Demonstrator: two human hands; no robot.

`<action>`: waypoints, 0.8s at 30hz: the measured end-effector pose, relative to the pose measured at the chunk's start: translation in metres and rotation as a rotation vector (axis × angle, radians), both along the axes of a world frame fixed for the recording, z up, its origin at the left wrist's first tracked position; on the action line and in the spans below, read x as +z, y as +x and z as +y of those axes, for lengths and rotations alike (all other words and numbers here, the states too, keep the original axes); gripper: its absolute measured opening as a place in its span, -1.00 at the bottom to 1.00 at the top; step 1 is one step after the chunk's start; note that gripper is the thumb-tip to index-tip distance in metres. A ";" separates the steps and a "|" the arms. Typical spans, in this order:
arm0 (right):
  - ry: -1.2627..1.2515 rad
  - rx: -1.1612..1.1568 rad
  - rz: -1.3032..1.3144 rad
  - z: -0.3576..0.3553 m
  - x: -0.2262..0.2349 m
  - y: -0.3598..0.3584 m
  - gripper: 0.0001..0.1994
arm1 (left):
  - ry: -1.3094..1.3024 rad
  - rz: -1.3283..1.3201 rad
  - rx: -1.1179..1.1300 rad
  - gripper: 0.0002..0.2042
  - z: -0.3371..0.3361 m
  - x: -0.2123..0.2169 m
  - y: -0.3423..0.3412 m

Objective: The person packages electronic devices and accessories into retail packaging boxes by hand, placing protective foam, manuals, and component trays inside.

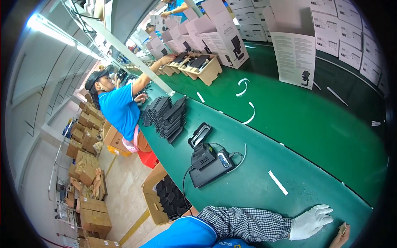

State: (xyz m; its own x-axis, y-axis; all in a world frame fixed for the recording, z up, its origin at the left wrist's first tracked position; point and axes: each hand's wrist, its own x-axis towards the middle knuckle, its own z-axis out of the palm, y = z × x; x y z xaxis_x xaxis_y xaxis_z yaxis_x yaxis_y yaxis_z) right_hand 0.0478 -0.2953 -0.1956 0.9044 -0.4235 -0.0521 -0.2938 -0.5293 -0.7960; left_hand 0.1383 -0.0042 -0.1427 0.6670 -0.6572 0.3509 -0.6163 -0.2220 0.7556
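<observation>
At the lower right of a green workbench (256, 161), the wearer's left hand (312, 222), in a white glove, lies palm down beside the bare right hand (340, 235). For good control, keeping the gloved palm flat and the bare fingertips light would probably help — a steady rest with little pressure. The left hand's grip is released: fingers extended, a little apart, touching only the bench. The right hand's fingers are curled, but whether they pinch anything I cannot tell — the hand is small and partly cut off. Nearest lies a white strip (278, 182), untouched, farther up the bench, with a black device (211, 167) beyond it to the left.
</observation>
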 end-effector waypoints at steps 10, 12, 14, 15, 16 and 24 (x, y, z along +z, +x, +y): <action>-0.133 -0.053 -0.016 0.024 0.009 0.013 -0.83 | -0.079 0.192 -0.046 -0.81 0.002 -0.010 0.001; -0.165 -0.070 -0.025 0.025 0.008 0.013 -0.83 | -0.110 0.220 -0.045 -0.81 0.000 -0.011 -0.001; -0.137 -0.060 -0.022 0.021 0.007 0.011 -0.82 | -0.095 0.202 -0.051 -0.81 -0.002 -0.010 0.000; -0.122 -0.056 -0.021 0.019 0.006 0.010 -0.82 | -0.087 0.193 -0.055 -0.80 -0.002 -0.009 0.001; -0.108 -0.051 -0.021 0.017 0.007 0.009 -0.82 | -0.079 0.184 -0.058 -0.78 -0.003 -0.008 0.000; -0.175 0.020 -0.005 0.022 0.011 0.008 -0.82 | -0.071 0.157 -0.022 -0.82 -0.004 -0.011 -0.006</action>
State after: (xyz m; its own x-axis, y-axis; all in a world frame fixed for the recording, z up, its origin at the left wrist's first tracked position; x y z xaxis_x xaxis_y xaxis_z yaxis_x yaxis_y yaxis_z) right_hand 0.0559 -0.2732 -0.1844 0.9130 -0.4072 0.0253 -0.2776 -0.6655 -0.6928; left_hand 0.1321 -0.0081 -0.1541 0.7032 -0.6492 0.2898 -0.4939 -0.1528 0.8560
